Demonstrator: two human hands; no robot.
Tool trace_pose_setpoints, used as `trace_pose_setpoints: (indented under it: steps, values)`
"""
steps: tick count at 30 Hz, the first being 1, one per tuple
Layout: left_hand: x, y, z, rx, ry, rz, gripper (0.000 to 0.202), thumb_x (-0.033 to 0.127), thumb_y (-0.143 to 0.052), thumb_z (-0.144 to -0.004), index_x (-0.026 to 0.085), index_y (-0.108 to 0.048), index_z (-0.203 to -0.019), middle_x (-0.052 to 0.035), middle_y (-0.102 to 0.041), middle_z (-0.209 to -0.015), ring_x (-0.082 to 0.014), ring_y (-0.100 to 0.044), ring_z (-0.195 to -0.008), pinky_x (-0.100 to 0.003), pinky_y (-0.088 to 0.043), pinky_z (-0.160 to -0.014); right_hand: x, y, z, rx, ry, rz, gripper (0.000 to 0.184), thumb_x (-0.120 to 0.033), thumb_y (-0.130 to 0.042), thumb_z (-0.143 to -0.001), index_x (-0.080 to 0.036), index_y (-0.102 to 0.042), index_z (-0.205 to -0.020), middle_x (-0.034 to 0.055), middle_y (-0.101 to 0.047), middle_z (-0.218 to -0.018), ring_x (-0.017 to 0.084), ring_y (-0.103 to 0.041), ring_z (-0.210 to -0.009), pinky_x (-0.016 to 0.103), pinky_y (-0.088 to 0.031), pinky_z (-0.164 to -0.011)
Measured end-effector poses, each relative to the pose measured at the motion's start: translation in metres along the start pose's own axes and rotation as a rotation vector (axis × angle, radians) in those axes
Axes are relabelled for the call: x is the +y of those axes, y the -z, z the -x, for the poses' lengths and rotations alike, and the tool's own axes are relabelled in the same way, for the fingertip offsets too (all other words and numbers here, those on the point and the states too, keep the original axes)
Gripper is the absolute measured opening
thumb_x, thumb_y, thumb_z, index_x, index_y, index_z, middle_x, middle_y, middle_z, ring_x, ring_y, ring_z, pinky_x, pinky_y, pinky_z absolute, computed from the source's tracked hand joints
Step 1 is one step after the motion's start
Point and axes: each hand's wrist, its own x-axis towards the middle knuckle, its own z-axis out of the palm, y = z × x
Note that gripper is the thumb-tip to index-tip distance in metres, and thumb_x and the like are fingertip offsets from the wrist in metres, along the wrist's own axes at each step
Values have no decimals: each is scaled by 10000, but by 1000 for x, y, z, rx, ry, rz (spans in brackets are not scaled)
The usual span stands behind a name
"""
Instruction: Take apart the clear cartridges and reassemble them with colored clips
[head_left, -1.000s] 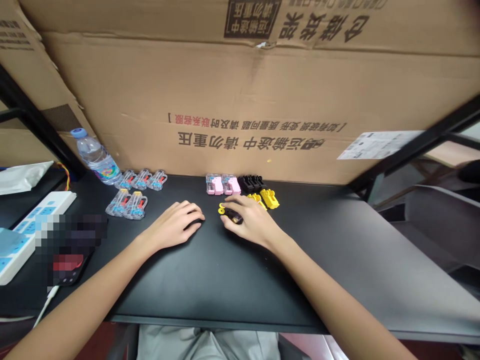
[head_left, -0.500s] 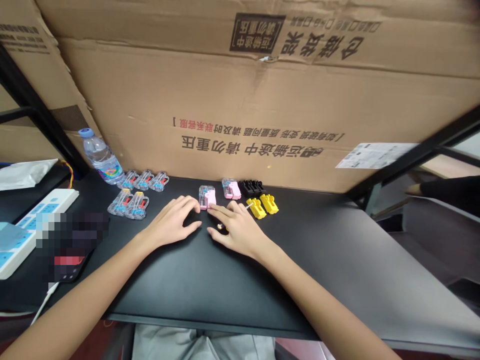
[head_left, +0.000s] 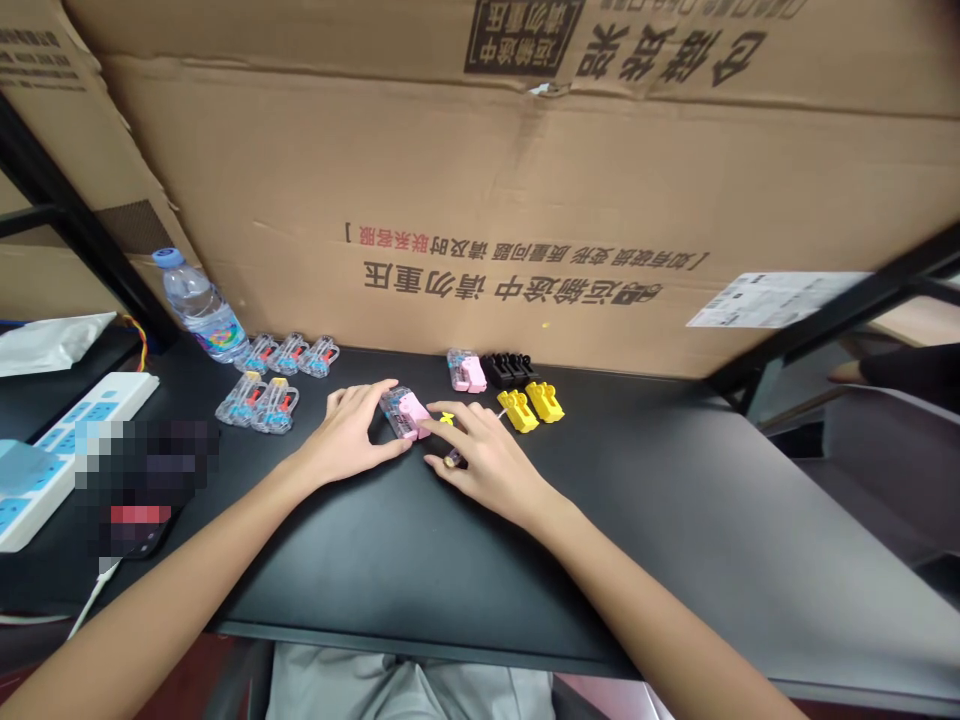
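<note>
Near to far. My left hand point(head_left: 349, 440) lies flat on the black tabletop point(head_left: 675, 520) with its grip spread. Its fingertips touch the small pink-and-clear plastic block point(head_left: 403, 413), which lies tilted between my two hands. My right hand point(head_left: 487, 465), at 3 o'clock of that block, also has its grip spread, with the index tip on the block. A small dark stubby piece point(head_left: 453, 460) lies partly under its fingers. At 1 o'clock lie two yellow plastic blocks point(head_left: 532, 405). Beyond them are black plastic blocks point(head_left: 508, 368) and a second pink block point(head_left: 465, 370). At 10 o'clock lie clear blocks with blue and red inserts point(head_left: 259, 405). Farthest off are a clear water bottle point(head_left: 201, 310) and a brown cardboard wall point(head_left: 525, 200).
</note>
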Motion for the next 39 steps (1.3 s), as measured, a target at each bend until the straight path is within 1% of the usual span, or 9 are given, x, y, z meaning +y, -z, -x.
trace_pose_setpoints:
  steps: [3,8,12,16,21,25,32,35,39]
  values:
    - [4,1,1,9,27,94,778,503,-817,-841,279,-463,-1496,-99,-676,-1394,-344,-587,-1360,-575,-275,-1240,-3,-5,-1,26,43,24,339,-231,-702,-1010,-195,-680,-1346,143,-722,-1342,291,-654,-968,447,-533,-796]
    - [2,13,-1,-19,43,515,634,435,-853,-795,255,-542,-1318,-103,-704,-1295,-308,-642,-1265,-509,-403,-1173,8,2,0,262,143,-99,228,-237,-682,-1045,-206,-674,-1270,109,-788,-1150,247,-686,-883,406,-531,-755]
    - [-10,27,-7,-192,23,971,511,470,-793,-852,234,-578,-1251,-119,-712,-1253,-308,-664,-1206,-469,-478,-1081,15,14,1,399,69,-226,284,-161,-660,-1041,-238,-650,-1314,118,-759,-1173,263,-721,-1047,422,-580,-892]
    - [-14,25,-8,-275,-69,1178,548,607,-738,-869,199,-690,-1232,-130,-701,-1258,-337,-646,-1227,-473,-466,-1104,14,15,2,434,-16,-277,280,-167,-639,-1041,-253,-660,-1307,124,-741,-1168,272,-723,-1071,413,-620,-864]
    - [5,16,-2,-94,-172,1039,590,479,-920,-763,228,-703,-1251,-121,-693,-1331,-312,-658,-1250,-435,-498,-1098,9,9,3,413,-58,-367,225,-213,-673,-1033,-249,-690,-1254,107,-752,-1125,252,-733,-1012,393,-634,-846]
    - [20,14,2,69,-53,802,361,405,-922,-783,181,-728,-990,-65,-763,-993,-197,-720,-868,-313,-575,-813,5,13,3,311,-44,-453,174,-288,-690,-1036,-237,-728,-1199,92,-762,-1089,231,-736,-970,372,-624,-843]
    - [11,10,1,-128,-14,604,346,439,-893,-804,179,-755,-985,-69,-816,-1005,-206,-741,-866,-315,-566,-808,15,25,4,443,-323,-580,477,-450,-419,-1109,-213,-762,-878,116,-769,-1008,268,-730,-917,420,-591,-794]
    - [7,8,1,-193,-3,567,338,433,-899,-789,183,-722,-933,-64,-820,-1040,-186,-727,-831,-293,-546,-767,26,24,9,333,-424,-664,552,-475,-351,-1077,-213,-723,-765,62,-704,-717,218,-661,-649,356,-523,-618]
    - [7,7,1,-227,28,557,377,455,-906,-773,179,-681,-897,-57,-814,-1007,-167,-701,-777,-268,-511,-703,30,20,12,200,-533,-639,425,-307,-422,-972,-216,-659,-632,8,-580,-536,168,-552,-505,302,-415,-527]
